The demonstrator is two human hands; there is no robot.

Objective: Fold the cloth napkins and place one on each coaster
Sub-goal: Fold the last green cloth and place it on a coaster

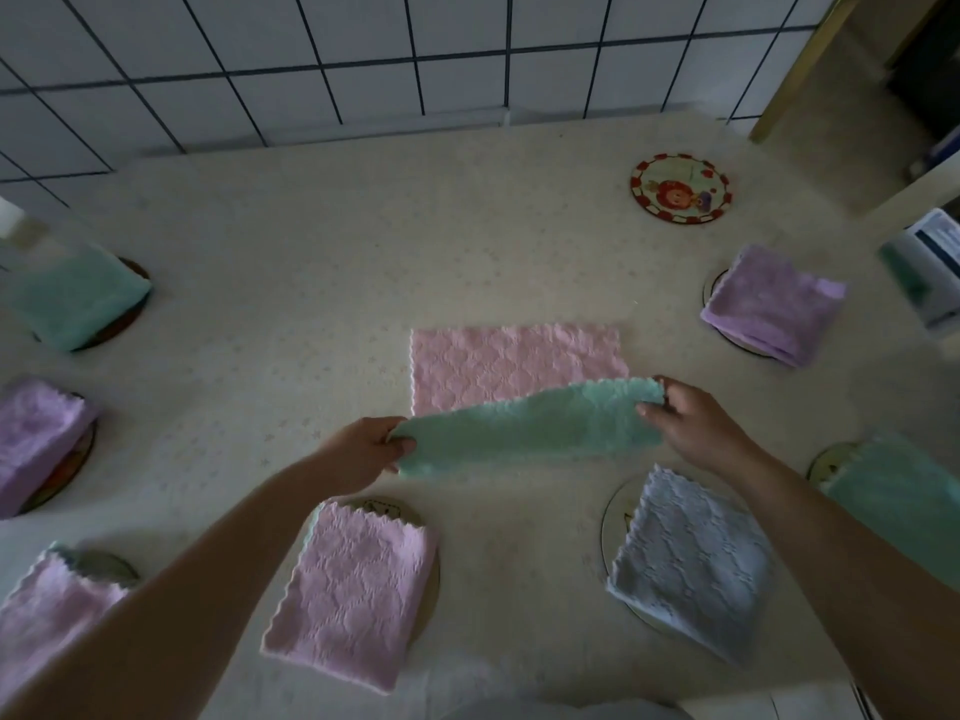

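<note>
Pinching the green napkin (524,428) with left hand (363,452) and right hand (685,420), you have one bare coaster (679,187) beyond your right hand, pink napkin (511,363) unfolded.

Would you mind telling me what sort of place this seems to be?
Probably a home kitchen or dining corner: a white tiled wall behind a table with a pale patterned cover, set round with coasters, one cartoon coaster yet bare, the others under folded napkins.

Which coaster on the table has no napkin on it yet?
The round red-rimmed coaster at the far right, near the tiled wall. Its cartoon picture shows fully; every other visible coaster has a folded napkin on it.
</note>
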